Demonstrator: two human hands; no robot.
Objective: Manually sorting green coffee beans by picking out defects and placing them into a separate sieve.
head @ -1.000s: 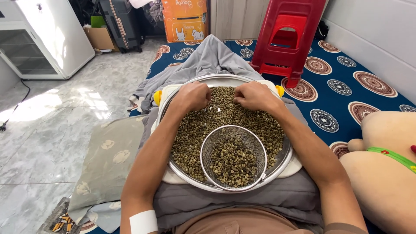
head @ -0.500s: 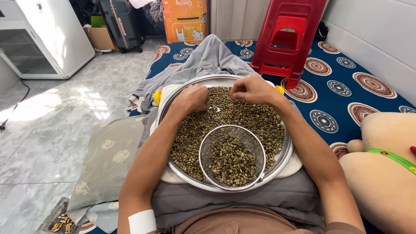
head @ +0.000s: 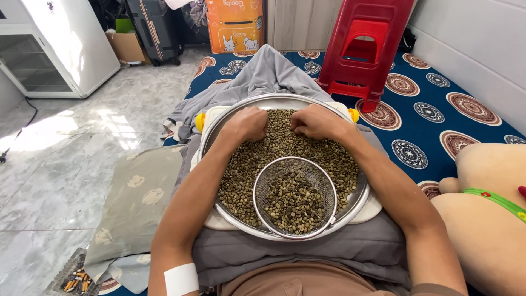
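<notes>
Left hand [head: 249, 124]: fist curled, knuckles up, resting on the beans at the far side of the pan; fingers tucked under, so cannot tell if the grip pinches anything.
Right hand [head: 313, 121]: also curled and pressed on the beans, just beside the left hand; fingertips hidden, grip cannot be told.
Beans [head: 244, 164]: small, green-brown, piled thick across the pan.
Pan [head: 285, 100]: big, round, shiny metal, lying on the lap on top of a white tray.
Tray [head: 373, 207]: white, peeking out under the pan, with yellow knobs at the far corners.
Sieve [head: 295, 196]: round wire mesh, sitting in the near part of the pan, holding its own heap of beans.
Blanket [head: 263, 77]: grey, spread over the legs, under the tray.
Stool [head: 364, 46]: red plastic, standing on the blue patterned mat past the right hand.
Pillow [head: 134, 203]: grey-green with pale shapes, on the floor to the left.
Plush toy [head: 487, 214]: tan, with a green band, at the right edge.
Wristband [head: 181, 279]: white, on the left arm.
</notes>
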